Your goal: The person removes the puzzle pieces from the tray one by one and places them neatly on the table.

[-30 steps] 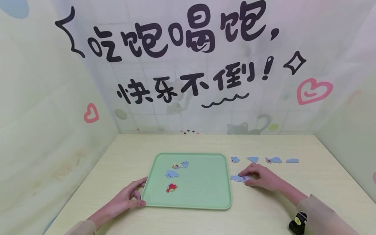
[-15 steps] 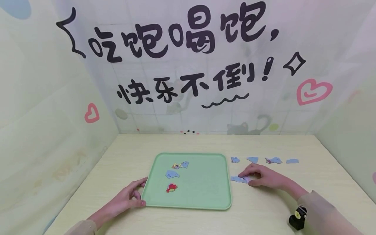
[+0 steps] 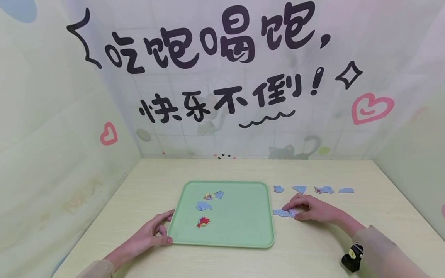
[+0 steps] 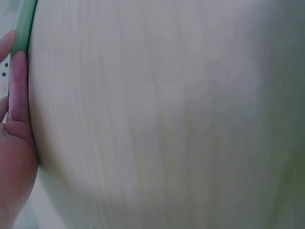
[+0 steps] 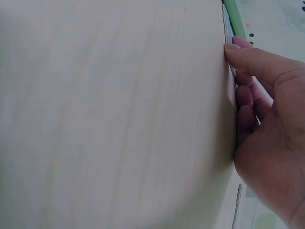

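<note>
In the head view, my left hand [image 3: 151, 233] touches the left edge of a green tray [image 3: 240, 231]. Its thumb is straight at the near corner, and a finger reaches the rim farther up. The left wrist view shows that thumb against the tray rim [image 4: 25, 28]. To the right of the tray, my right hand [image 3: 309, 208] pinches a flat blue-and-lilac puzzle piece [image 3: 281, 212], low on the table and partly covered by the fingers. The right wrist view has this right hand [image 5: 276, 90] holding the thin piece [image 5: 226, 24] edge-on. Several puzzle pieces, including a red one [image 3: 203, 222], lie in the tray's left half.
A row of blue puzzle pieces lies behind the right hand, among them a triangular piece [image 3: 299, 189] and a rectangular piece [image 3: 346, 190]. A black object [image 3: 352, 258] is by the right sleeve. Printed cloth walls [image 3: 222, 139] enclose the table [image 3: 215, 262].
Since one second ago, the right thumb has shifted slightly right along the puzzle piece, and the piece has turned very slightly. Over the last half second almost nothing moves. The left hand stays at the tray.
</note>
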A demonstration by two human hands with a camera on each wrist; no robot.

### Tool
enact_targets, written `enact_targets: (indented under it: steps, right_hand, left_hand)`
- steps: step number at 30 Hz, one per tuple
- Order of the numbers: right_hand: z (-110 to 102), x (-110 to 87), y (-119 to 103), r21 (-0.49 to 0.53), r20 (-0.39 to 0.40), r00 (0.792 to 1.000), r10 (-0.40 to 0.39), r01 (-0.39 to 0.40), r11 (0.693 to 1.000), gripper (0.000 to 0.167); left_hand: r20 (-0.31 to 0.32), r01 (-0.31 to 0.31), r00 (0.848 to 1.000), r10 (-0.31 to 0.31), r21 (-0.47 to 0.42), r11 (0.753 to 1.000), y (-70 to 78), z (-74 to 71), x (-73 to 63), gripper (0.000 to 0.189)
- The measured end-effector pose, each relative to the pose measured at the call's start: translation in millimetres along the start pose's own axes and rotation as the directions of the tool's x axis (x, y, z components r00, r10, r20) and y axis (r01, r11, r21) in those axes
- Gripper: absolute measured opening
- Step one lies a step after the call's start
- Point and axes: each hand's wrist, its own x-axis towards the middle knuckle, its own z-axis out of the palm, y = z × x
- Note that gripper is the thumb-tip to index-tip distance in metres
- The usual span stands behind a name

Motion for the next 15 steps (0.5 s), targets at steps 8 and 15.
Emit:
enact_targets:
  steps: [8, 15]
  right_hand:
    - [0.4, 0.1, 1.5, 0.000, 0.005, 1.000, 0.009, -0.009, 1.000, 0.031]
    - [0.7, 0.2, 3.0, -0.006, 0.006, 1.000, 0.007, -0.007, 1.000, 0.030]
  left_hand:
    - [-0.009, 0.030, 1.000, -0.030, 0.015, 0.999, 0.0, 1.0, -0.6, 0.091]
    - [-0.007, 0.033, 0.999, -0.033, 0.007, 0.999, -0.4, 0.9, -0.9, 0.091]
